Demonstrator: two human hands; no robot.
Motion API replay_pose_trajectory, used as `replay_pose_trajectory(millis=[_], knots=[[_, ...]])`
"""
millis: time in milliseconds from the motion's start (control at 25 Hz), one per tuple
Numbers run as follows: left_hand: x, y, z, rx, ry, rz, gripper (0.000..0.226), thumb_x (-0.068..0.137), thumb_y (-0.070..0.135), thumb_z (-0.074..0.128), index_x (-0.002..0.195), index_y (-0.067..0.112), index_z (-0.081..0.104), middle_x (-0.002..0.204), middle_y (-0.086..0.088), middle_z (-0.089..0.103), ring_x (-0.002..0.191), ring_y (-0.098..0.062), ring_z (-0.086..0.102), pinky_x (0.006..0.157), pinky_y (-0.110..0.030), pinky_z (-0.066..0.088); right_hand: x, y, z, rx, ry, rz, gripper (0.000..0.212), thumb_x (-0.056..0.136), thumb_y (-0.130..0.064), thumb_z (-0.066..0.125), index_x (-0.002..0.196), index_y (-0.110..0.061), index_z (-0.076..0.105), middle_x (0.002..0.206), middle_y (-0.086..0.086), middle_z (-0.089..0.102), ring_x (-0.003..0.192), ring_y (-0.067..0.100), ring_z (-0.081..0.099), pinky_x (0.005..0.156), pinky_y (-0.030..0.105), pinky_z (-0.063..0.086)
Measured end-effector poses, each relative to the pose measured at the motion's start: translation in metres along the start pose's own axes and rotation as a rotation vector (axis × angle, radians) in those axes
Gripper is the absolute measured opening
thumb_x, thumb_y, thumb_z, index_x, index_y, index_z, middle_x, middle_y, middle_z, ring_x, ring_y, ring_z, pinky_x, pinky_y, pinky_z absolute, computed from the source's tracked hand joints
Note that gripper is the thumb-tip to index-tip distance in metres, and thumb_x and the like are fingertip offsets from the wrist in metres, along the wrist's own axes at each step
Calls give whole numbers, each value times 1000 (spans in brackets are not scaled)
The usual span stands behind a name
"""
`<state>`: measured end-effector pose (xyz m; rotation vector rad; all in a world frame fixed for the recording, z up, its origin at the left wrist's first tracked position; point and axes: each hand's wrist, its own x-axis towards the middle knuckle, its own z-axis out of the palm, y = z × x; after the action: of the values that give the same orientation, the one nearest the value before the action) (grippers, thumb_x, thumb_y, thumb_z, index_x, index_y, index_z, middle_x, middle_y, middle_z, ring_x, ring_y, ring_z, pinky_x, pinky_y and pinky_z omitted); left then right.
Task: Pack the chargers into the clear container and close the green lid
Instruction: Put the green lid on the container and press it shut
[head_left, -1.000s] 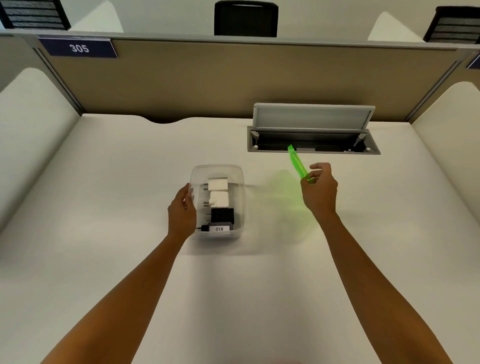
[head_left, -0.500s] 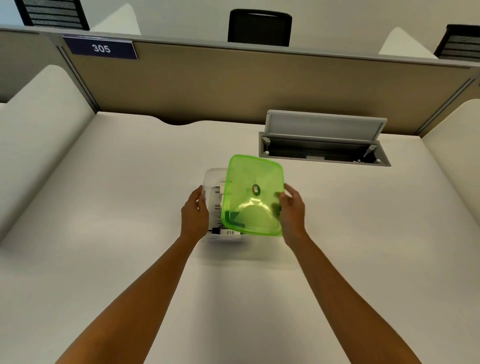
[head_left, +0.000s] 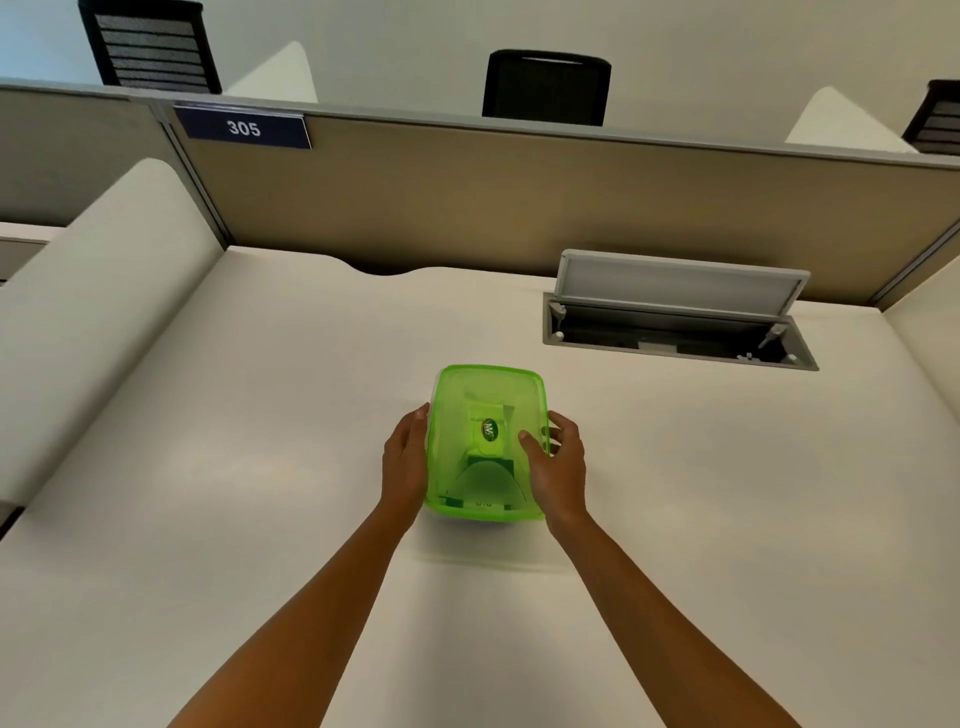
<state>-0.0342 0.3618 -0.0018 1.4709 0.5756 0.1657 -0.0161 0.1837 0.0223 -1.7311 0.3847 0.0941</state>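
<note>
The translucent green lid (head_left: 467, 395) lies flat over the clear container, covering its whole top, at the middle of the white desk. Through the lid I make out the chargers (head_left: 488, 452) as a pale block and a dark block. The container's clear wall shows only as a thin strip at the left edge (head_left: 430, 410). My left hand (head_left: 405, 460) is pressed against the container's left side. My right hand (head_left: 556, 462) grips the lid's right edge, thumb on top and fingers curled around the rim.
An open grey cable hatch (head_left: 675, 332) with its flap raised is set into the desk (head_left: 208, 467) at the back right. A beige partition (head_left: 519, 208) with a "305" sign (head_left: 243, 128) closes the far side, with white side screens left and right.
My right hand carried the lid from the right, where it was held on edge, over to the container and lowered it flat onto the top. My left hand stayed at the container's left side.
</note>
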Motion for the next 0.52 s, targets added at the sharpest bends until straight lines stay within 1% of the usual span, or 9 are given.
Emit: replay_pose_trajectory(millis=[80, 160, 200, 280, 320, 400, 480, 520], knots=[[8, 4, -1, 68, 32, -3, 23, 97, 38, 55, 111, 27, 69, 107, 6, 71, 92, -8, 66, 73, -24, 50, 3, -2, 5, -28, -6, -9, 49, 88, -21, 70, 132, -18, 48, 124, 6, 49, 114, 25, 55, 94, 41, 53], [19, 10, -1, 204, 50, 10, 25, 94, 38, 60, 112, 22, 65, 108, 1, 68, 88, -12, 64, 70, -25, 50, 6, -3, 11, -129, 4, 23, 51, 86, -25, 71, 130, -18, 46, 120, 2, 44, 118, 28, 51, 99, 47, 48], [25, 13, 0, 273, 41, 19, 28, 94, 40, 60, 113, 20, 63, 107, 0, 66, 89, -15, 63, 71, -26, 50, 8, -5, 13, -212, 19, 51, 53, 84, -30, 72, 129, -18, 46, 121, 2, 44, 121, 29, 49, 100, 48, 44], [37, 21, 6, 388, 2, 37, 36, 94, 44, 58, 115, 15, 61, 105, -2, 63, 93, -20, 60, 78, -33, 51, 12, -11, 17, -358, 46, 97, 58, 81, -38, 73, 127, -18, 45, 129, 5, 44, 124, 30, 43, 99, 45, 37], [45, 26, 10, 435, -14, 42, 39, 95, 46, 56, 116, 13, 59, 103, -3, 62, 91, -20, 60, 81, -36, 51, 17, -15, 18, -398, 50, 95, 59, 81, -40, 73, 127, -18, 44, 132, 6, 43, 126, 30, 42, 99, 45, 36], [62, 34, 16, 512, -27, 23, 44, 95, 50, 53, 113, 9, 57, 90, -3, 61, 80, -20, 58, 78, -37, 49, 31, -23, 21, -413, 36, 48, 57, 84, -43, 69, 129, -16, 44, 134, 7, 44, 127, 30, 41, 100, 45, 35], [75, 38, 19, 569, -39, -27, 49, 95, 56, 49, 102, 7, 55, 82, -1, 57, 75, -18, 54, 71, -34, 44, 48, -31, 25, -376, 19, -10, 49, 91, -42, 61, 128, -13, 47, 133, 9, 47, 125, 31, 44, 100, 43, 38], [80, 38, 20, 590, -51, -47, 51, 94, 59, 46, 95, 8, 53, 80, -1, 55, 73, -18, 51, 68, -33, 41, 59, -35, 28, -370, 14, -34, 44, 95, -41, 55, 126, -11, 49, 131, 11, 50, 122, 31, 47, 98, 40, 40]])
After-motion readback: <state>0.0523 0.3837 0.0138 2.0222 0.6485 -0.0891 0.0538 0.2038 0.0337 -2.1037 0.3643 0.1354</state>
